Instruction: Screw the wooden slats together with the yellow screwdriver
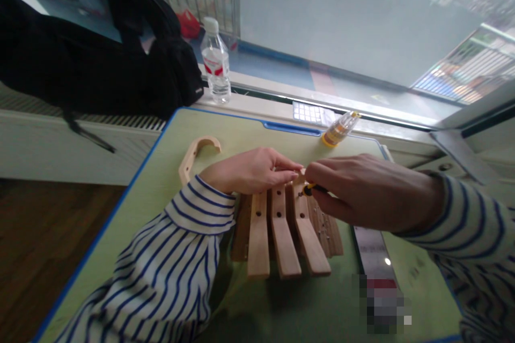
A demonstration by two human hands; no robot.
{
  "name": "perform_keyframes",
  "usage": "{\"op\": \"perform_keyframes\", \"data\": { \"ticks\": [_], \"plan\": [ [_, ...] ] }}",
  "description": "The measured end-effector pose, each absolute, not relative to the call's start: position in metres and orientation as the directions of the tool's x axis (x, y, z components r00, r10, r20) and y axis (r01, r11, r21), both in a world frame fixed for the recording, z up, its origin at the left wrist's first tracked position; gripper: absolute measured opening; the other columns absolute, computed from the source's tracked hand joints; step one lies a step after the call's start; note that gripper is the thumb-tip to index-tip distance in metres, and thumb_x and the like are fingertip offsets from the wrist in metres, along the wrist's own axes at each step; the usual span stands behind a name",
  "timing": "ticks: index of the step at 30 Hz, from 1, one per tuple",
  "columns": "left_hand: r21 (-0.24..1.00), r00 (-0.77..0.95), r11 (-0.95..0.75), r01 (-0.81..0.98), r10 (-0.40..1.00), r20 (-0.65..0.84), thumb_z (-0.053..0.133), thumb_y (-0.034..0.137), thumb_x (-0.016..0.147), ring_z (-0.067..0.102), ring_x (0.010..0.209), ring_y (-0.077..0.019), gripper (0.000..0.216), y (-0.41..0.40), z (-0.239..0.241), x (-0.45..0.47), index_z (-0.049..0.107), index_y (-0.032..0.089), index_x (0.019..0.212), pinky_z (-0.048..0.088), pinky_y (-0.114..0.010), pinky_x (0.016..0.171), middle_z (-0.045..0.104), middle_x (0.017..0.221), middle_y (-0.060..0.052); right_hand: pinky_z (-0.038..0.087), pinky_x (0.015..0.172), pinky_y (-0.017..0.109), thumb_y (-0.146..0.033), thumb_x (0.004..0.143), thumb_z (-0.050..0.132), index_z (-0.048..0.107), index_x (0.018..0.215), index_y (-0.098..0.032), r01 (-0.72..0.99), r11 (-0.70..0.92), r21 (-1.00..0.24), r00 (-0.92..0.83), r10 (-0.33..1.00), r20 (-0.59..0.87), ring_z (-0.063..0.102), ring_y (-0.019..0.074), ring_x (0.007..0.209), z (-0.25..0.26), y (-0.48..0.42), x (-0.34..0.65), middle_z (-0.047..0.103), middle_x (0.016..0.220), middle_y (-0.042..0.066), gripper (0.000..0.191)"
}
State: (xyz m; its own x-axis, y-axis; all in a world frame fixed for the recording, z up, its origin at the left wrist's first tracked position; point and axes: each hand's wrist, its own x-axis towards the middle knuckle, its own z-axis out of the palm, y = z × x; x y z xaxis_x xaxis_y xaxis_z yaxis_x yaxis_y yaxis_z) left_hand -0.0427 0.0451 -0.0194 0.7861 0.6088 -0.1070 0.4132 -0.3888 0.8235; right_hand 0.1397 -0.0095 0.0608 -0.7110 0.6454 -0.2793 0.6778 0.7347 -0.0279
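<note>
Both hands are meeting over the middle of the table: the left hand [257, 170] is lying palm down across the far ends of the wooden strips, thumb and index finger stretching out nearly together, though whether they are pinching anything I cannot tell; the right hand [354, 190] is curling its fingers closed around a tool. Beneath them, the pale green table [153, 187] is showing its blue rim along the left and far edges. Past the far left corner, a black bag [132, 72] is slumping over the ledge. Near the middle of the table, a brown slatted board [241, 238] is lying flat, and three pale bent strips [286, 262] are resting side by side across it, their near ends jutting past it toward the near edge, dark holes showing in each. Beyond the far edge, a clear water bottle [217, 72] is standing upright beside the bag. Toward the right edge, a dark phone [370, 249] is lying beside the board. By the far left corner, a hooked wooden piece [189, 161] is lying alone, while a small yellow-capped bottle [340, 129] is leaning at the far edge, toward the right corner. Smaller yet, the yellow-and-black tool [309, 189] is poking out from the right hand, over the rightmost strip. Tiny bits [324, 230] are dotting the board's right side.
</note>
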Motion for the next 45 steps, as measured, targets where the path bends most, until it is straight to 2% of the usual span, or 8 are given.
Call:
{"op": "perform_keyframes", "data": {
  "ticks": [3,6,12,19,28,36,41,45],
  "plan": [
    [0.829,0.783,-0.383,0.409,0.613,-0.103,0.044,0.034,0.082,0.056,0.085,-0.0144,0.037,0.045,-0.02,-0.043,0.059,0.022,0.113,0.038,-0.021,0.074,0.066,0.1,0.001,0.023,0.051,0.025,-0.023,0.081,0.036,0.045,0.086,-0.018,0.658,0.752,-0.043,-0.736,0.631,-0.244,0.042,0.0096,0.056,0.055,-0.006,0.139,0.055,0.071,0.002,0.012],
    [0.835,0.776,-0.353,0.421,0.617,-0.131,0.045,0.035,0.081,0.056,0.083,-0.0145,0.037,0.045,-0.019,-0.042,0.059,0.022,0.113,0.038,-0.021,0.073,0.066,0.099,0.001,0.021,0.048,0.025,-0.025,0.082,0.035,0.045,0.083,-0.017,0.702,0.711,-0.04,-0.706,0.687,-0.171,0.038,0.0084,0.049,0.046,-0.007,0.143,0.051,0.062,-0.001,0.012],
    [0.83,0.765,-0.344,0.44,0.628,-0.145,0.047,0.037,0.081,0.056,0.09,-0.0153,0.039,0.046,-0.019,-0.042,0.057,0.023,0.115,0.037,-0.022,0.078,0.064,0.108,0.0,0.019,0.045,0.025,-0.031,0.083,0.034,0.044,0.082,-0.018,0.836,0.546,-0.054,-0.548,0.831,-0.095,0.034,0.0073,0.041,0.036,-0.017,0.149,0.045,0.05,-0.005,0.017],
    [0.835,0.763,-0.341,0.432,0.632,-0.137,0.046,0.039,0.081,0.055,0.098,-0.0161,0.039,0.046,-0.021,-0.04,0.056,0.025,0.116,0.036,-0.022,0.083,0.06,0.114,0.0,0.016,0.045,0.026,-0.032,0.085,0.03,0.041,0.083,-0.02,0.948,0.312,0.062,-0.311,0.95,-0.028,0.04,0.0097,0.042,0.031,-0.033,0.141,0.05,0.052,-0.002,0.017],
    [0.842,0.775,-0.349,0.411,0.621,-0.121,0.046,0.035,0.081,0.055,0.095,-0.0155,0.039,0.045,-0.018,-0.043,0.056,0.022,0.117,0.037,-0.021,0.081,0.062,0.11,0.0,0.022,0.047,0.026,-0.027,0.083,0.033,0.038,0.087,-0.018,0.873,0.486,0.038,-0.478,0.869,-0.128,0.048,0.0111,0.054,0.049,-0.032,0.137,0.055,0.068,0.001,0.011],
    [0.832,0.778,-0.358,0.423,0.615,-0.131,0.044,0.036,0.081,0.056,0.083,-0.0149,0.037,0.045,-0.017,-0.044,0.061,0.021,0.11,0.038,-0.021,0.073,0.066,0.095,0.002,0.02,0.046,0.025,-0.029,0.086,0.032,0.041,0.085,-0.017,0.724,0.689,-0.024,-0.677,0.703,-0.218,0.039,0.0079,0.049,0.057,-0.014,0.136,0.052,0.064,0.0,0.014],
    [0.835,0.793,-0.374,0.403,0.599,-0.114,0.043,0.036,0.083,0.056,0.081,-0.0146,0.036,0.045,-0.019,-0.044,0.06,0.023,0.112,0.038,-0.021,0.071,0.067,0.092,0.002,0.018,0.046,0.026,-0.031,0.087,0.03,0.042,0.084,-0.018,0.739,0.674,0.017,-0.664,0.732,-0.149,0.036,0.008,0.047,0.045,-0.011,0.139,0.05,0.06,-0.002,0.018],
    [0.849,0.775,-0.339,0.405,0.62,-0.122,0.046,0.034,0.081,0.055,0.086,-0.0148,0.036,0.045,-0.017,-0.043,0.059,0.023,0.113,0.038,-0.02,0.075,0.066,0.1,0.001,0.015,0.045,0.026,-0.034,0.087,0.028,0.043,0.084,-0.017,0.792,0.605,0.082,-0.603,0.796,-0.049,0.033,0.0075,0.042,0.035,-0.016,0.142,0.05,0.054,-0.003,0.022]
  ]
}}
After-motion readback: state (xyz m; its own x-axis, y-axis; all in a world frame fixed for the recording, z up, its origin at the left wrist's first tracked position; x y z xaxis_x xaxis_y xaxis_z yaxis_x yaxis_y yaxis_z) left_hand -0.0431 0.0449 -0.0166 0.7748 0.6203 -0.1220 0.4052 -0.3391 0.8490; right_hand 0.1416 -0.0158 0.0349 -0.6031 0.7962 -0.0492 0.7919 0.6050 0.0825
